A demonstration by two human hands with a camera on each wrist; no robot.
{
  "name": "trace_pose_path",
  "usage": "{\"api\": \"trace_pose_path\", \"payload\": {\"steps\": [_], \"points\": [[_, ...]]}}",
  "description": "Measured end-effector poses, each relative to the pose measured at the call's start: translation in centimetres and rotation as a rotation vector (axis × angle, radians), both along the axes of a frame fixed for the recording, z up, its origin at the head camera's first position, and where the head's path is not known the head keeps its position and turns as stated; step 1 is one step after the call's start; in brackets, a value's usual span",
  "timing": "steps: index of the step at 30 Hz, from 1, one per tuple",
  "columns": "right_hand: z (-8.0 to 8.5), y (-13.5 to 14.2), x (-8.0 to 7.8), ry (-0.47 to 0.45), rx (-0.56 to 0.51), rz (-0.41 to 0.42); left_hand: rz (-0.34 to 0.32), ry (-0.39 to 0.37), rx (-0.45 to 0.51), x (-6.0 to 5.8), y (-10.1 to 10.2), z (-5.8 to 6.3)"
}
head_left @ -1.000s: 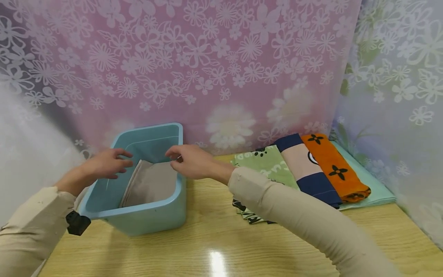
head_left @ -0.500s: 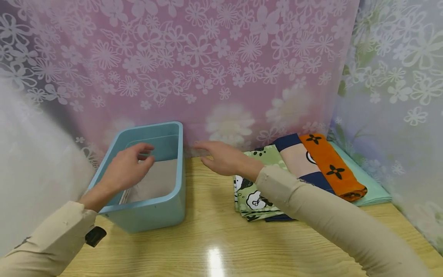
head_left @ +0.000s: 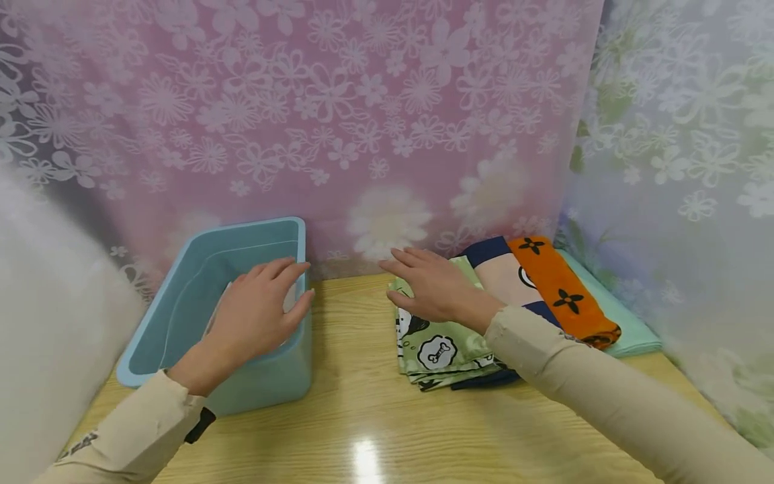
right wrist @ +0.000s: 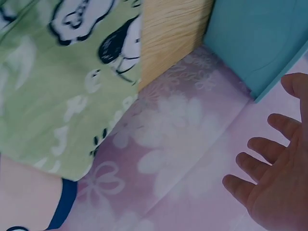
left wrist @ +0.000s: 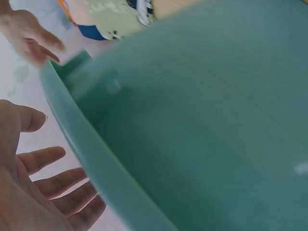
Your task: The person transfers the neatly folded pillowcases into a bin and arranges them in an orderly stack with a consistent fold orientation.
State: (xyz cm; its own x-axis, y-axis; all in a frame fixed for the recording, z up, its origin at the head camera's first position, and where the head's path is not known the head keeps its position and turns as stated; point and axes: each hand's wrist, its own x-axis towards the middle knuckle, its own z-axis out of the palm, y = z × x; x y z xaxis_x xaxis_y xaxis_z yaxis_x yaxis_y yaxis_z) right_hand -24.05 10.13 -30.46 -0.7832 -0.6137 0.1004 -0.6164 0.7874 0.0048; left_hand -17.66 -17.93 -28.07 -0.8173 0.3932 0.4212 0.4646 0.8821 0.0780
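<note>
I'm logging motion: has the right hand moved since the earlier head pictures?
Yes: the right hand went rightward, from the blue bin toward the green dog-print cloth.

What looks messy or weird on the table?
Just a bit of untidiness: the folded green cloth doesn't line up with what's under it, so a navy edge pokes out below. I see nothing spilled or broken.
</note>
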Motion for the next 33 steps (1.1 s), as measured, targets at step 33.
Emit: {"api": "trace_pose_path", "payload": {"steps": [33], "points": [[-5.8,10.3,1.7,0.059,0.112,-0.21,-0.06,0.023,-0.208,-0.3,8.9,-8.1]]}}
